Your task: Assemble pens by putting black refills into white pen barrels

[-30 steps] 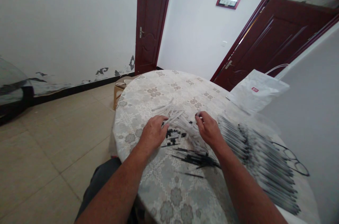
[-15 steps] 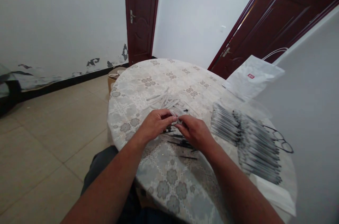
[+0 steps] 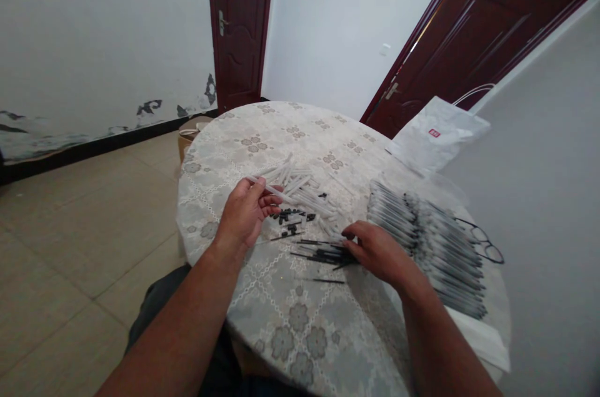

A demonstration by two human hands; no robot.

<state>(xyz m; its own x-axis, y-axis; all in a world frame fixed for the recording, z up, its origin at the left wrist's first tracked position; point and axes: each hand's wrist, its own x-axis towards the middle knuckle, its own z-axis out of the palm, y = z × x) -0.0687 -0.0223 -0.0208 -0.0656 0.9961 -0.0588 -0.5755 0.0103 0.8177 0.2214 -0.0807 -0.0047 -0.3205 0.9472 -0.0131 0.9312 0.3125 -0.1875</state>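
Observation:
A slim white pen barrel (image 3: 276, 192) is pinched between the thumb and fingers of my left hand (image 3: 244, 212), just above the tabletop. More white barrels (image 3: 300, 181) lie in a loose heap beyond it. Small black pen parts (image 3: 290, 217) are scattered beside my left fingers. My right hand (image 3: 375, 250) is at the right end of a bunch of dark pen refills (image 3: 323, 252), its thumb and forefinger slightly apart and nothing visibly held. Small whitish tubular pieces (image 3: 330, 228) lie close to its fingertips. A single refill (image 3: 328, 281) rests nearer to me.
The round table has a patterned cloth (image 3: 300, 316). Rows of grey, dark-tipped pens (image 3: 450, 259) fill its right side, with eyeglasses (image 3: 482, 237) beside them. A white bag (image 3: 435, 134) stands at the far right edge. A white folded sheet (image 3: 478, 334) lies nearer.
My hands, together over the parts half a second ago, have come apart. My left hand moved left with a white barrel; my right moved right to the refills. The view shifted slightly.

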